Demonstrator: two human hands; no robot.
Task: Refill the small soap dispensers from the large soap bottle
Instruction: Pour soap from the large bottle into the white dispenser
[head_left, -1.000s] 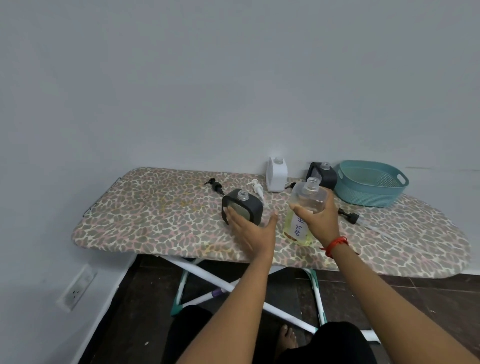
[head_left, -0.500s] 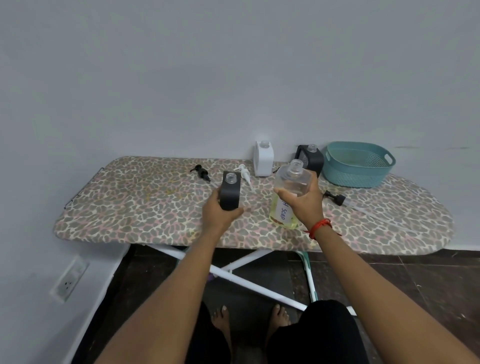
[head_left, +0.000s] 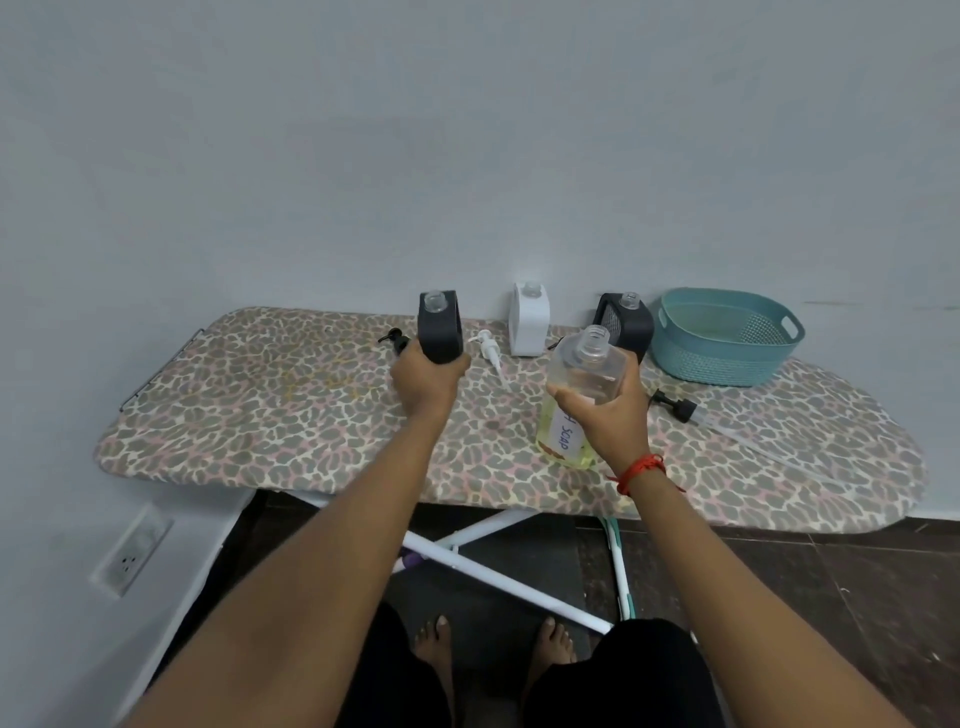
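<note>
- Your left hand (head_left: 428, 376) is wrapped around the base of a dark soap dispenser (head_left: 440, 325), holding it upright above the bench (head_left: 291, 395) with its open neck on top.
- Your right hand (head_left: 605, 415) is clasped around the large soap bottle (head_left: 582, 384), which is uncapped, upright, and has yellow liquid low inside.
- The bottle sits at about 3 o'clock from the dispenser, near but apart.
- To pour well, I'd judge you should bring the two necks close, keep the dispenser level, and tip the bottle slowly; both openings are narrow, so a thin stream is safer.
- Count: three small dispensers, all uncapped: the dark one you hold, a white dispenser (head_left: 529, 319) at 12 o'clock on the bench, and a second dark dispenser (head_left: 626, 325) at 1 o'clock.
- Three loose pump heads lie on the bench: a black pump (head_left: 396, 340), a white pump (head_left: 489, 351), another black pump (head_left: 675, 406).
- One teal basket (head_left: 724, 338) at 2 o'clock.
</note>
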